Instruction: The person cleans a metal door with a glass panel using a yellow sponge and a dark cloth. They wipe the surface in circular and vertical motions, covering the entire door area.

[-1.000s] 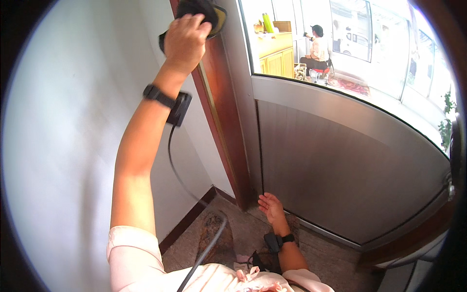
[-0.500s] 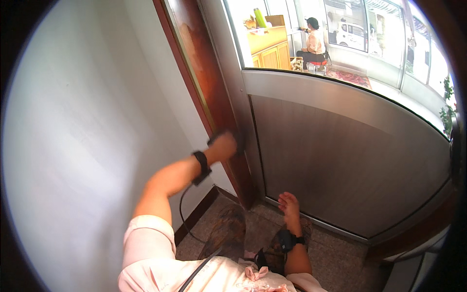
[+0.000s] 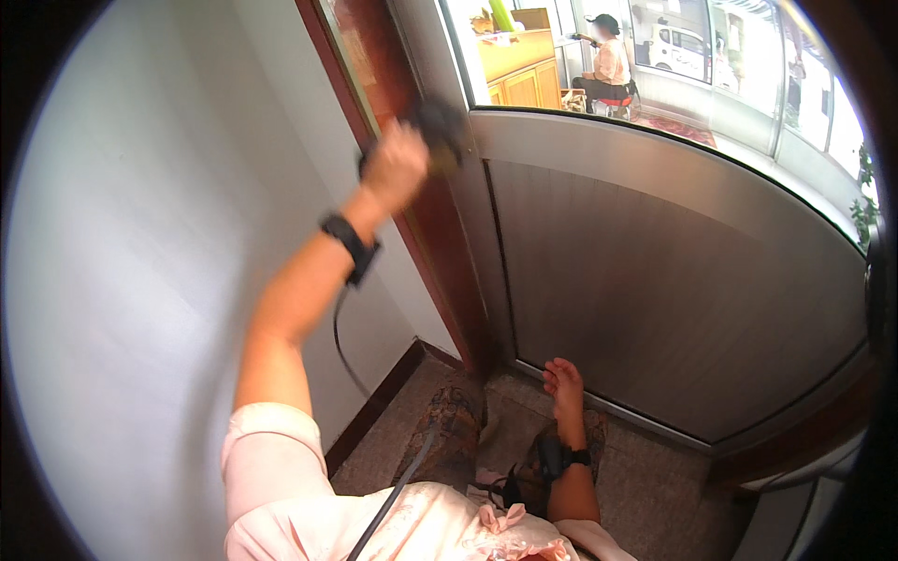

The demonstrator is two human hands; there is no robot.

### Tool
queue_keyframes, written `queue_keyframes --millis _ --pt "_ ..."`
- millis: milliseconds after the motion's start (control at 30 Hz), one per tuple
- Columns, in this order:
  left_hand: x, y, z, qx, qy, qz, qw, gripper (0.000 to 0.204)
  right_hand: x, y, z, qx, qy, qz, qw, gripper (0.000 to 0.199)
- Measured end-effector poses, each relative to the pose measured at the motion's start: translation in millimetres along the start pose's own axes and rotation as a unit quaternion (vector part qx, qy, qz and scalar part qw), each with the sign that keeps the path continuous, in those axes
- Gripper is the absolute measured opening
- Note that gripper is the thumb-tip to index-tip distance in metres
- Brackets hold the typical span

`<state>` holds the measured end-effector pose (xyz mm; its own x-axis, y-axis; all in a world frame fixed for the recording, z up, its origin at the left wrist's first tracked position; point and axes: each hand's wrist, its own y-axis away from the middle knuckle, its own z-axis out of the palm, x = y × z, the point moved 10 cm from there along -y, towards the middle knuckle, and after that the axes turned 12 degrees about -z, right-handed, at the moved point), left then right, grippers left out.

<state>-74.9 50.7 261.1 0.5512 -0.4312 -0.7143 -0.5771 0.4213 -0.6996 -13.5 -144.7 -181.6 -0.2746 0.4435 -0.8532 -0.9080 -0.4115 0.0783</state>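
Note:
My left hand (image 3: 395, 170) is raised against the reddish-brown wooden door frame (image 3: 440, 220), its fingers closed on a dark cloth (image 3: 435, 131). Motion smears the cloth, so its full shape cannot be made out. Part of it presses on the wood beside the metal door (image 3: 664, 271). Lower down, my right hand (image 3: 564, 385) hangs in front of the door's bottom panel. Its fingers are loosely bent and apart, with nothing in them. A black band with a small box sits on each wrist.
A white wall (image 3: 159, 234) rises on the left above a dark skirting board (image 3: 379, 407). A black cable (image 3: 344, 351) hangs below my left wrist. Through the door's glass, another person (image 3: 610, 61) sits on a red stool near a wooden cabinet (image 3: 519, 70).
My left hand has moved up the door frame with the dark cloth. My right hand has hardly moved. The view has shifted slightly.

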Motion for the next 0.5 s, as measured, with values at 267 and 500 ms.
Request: queue_keyframes --millis 267,500 --pt "154.0 179.6 9.4 -0.281 0.261 0.170 0.908 0.011 11.7 1.5 12.4 -0.033 0.020 -0.001 0.999 0.016" --pt "-107.6 -7.8 -58.6 0.073 0.081 -0.169 0.979 0.034 2.8 -9.9 -3.7 -0.029 0.061 -0.043 0.997 0.018"
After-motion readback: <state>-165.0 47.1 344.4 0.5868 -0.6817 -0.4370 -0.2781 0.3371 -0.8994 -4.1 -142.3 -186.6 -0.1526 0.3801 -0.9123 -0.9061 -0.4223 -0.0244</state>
